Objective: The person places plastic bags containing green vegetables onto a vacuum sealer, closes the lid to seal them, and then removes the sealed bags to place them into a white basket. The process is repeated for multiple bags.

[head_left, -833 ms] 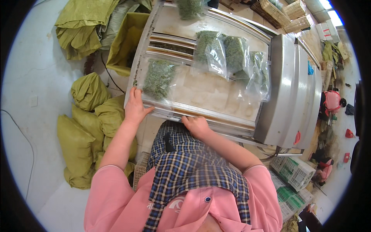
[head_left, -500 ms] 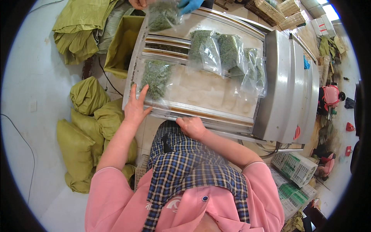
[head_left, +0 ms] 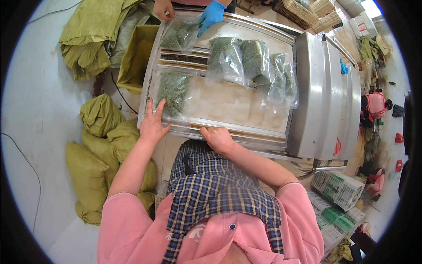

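Observation:
A clear plastic bag of green dried leaf-like bits (head_left: 173, 91) lies flat at the near left of a metal-framed machine bed (head_left: 246, 105). My left hand (head_left: 152, 125) is open, fingers spread, with the fingertips at the bag's lower left side. My right hand (head_left: 218, 139) is closed at the machine's front rail (head_left: 250, 134), beside the bag's clear end; what its fingers pinch is hidden. Across the bed, a co-worker's bare hand (head_left: 164, 9) and blue-gloved hand (head_left: 211, 16) are at another filled bag (head_left: 179, 35).
Several filled bags (head_left: 226, 57) lie overlapping toward the bed's right. A rounded steel cover (head_left: 323, 97) stands at the right end. Olive woven sacks (head_left: 88, 169) and an opened olive sack (head_left: 136, 61) are on the left. Plastic crates (head_left: 336, 189) stand at the lower right.
The co-worker's bag has come down onto the far left of the bed, and the gloved hand has moved nearer. My hands stay almost in place; the view has shifted slightly.

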Motion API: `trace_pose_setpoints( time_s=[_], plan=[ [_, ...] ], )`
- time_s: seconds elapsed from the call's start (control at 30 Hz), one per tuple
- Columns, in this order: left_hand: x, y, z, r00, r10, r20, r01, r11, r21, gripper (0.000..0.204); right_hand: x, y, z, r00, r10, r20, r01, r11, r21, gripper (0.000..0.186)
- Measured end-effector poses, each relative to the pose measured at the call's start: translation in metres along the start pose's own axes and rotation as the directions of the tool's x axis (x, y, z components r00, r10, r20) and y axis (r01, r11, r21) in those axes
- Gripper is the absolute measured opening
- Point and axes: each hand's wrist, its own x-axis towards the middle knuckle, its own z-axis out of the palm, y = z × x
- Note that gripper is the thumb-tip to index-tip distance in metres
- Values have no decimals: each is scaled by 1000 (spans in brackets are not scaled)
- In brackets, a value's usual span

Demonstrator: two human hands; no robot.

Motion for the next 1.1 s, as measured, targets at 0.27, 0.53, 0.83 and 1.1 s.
trace_pose_setpoints(
  time_s=[0.27, 0.53, 0.83, 1.1],
  plan=[
    [8, 6, -19, 989, -48, 138, 57, 996, -63, 82, 14, 12, -8, 981, 14, -193, -5, 999, 43, 22],
    [-7, 24, 11, 978, 187, -92, -207, 924, -320, 32, 18, 24, 12, 955, 209, -212, -171, 968, 186, 19],
    [-31, 44, 24, 808, 588, 39, -571, 798, -192, 17, 10, 21, 4, 915, 286, -285, -164, 907, 387, 23],
    [145, 107, 60, 973, -191, -130, -24, 477, -878, 23, 1, 73, 19, 687, 700, -197, -126, 381, 916, 14]
  ],
)
